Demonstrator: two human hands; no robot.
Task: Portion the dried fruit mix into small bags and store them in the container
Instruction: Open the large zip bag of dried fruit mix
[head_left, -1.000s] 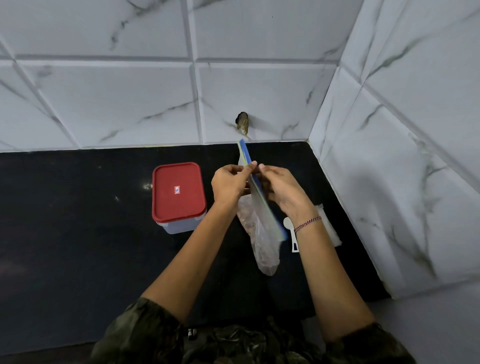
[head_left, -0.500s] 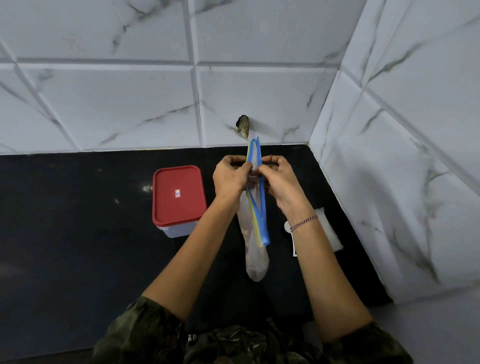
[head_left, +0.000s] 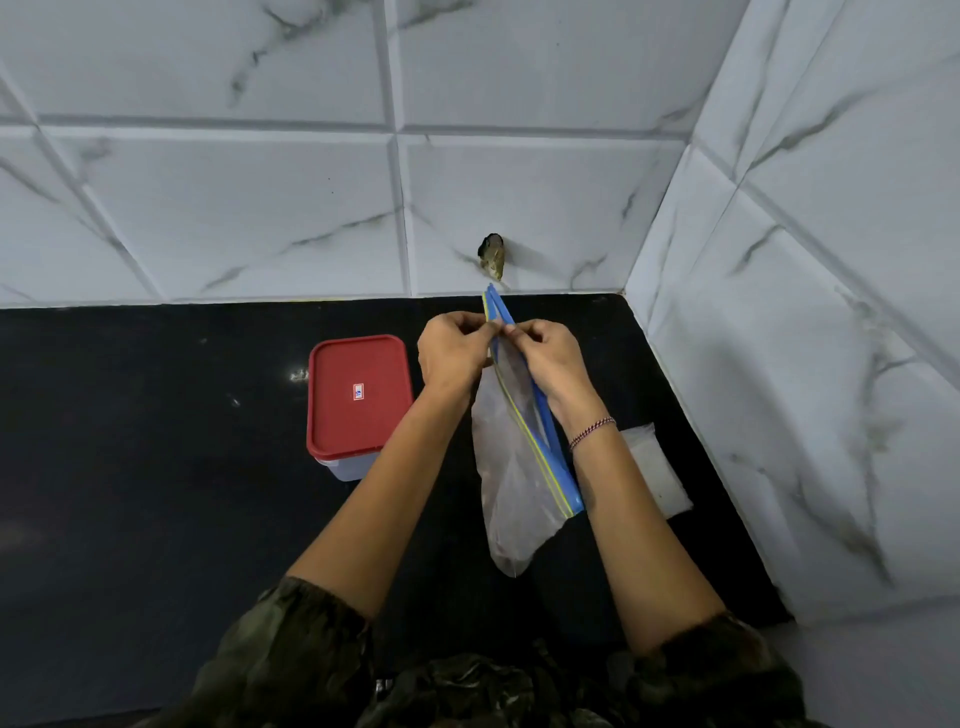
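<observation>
At frame centre, the left hand (head_left: 452, 353) and the right hand (head_left: 550, 358) pinch the top of the zip bag (head_left: 511, 467). The bag seems empty and the container (head_left: 358, 395) is lidded, so I judge portioning is barely begun.

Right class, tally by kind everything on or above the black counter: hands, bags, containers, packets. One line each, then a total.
hands: 2, left hand and right hand, both pinching the bag's top
zip bag: 1
red-lidded container: 1
white packet: 1
total: 5
</observation>
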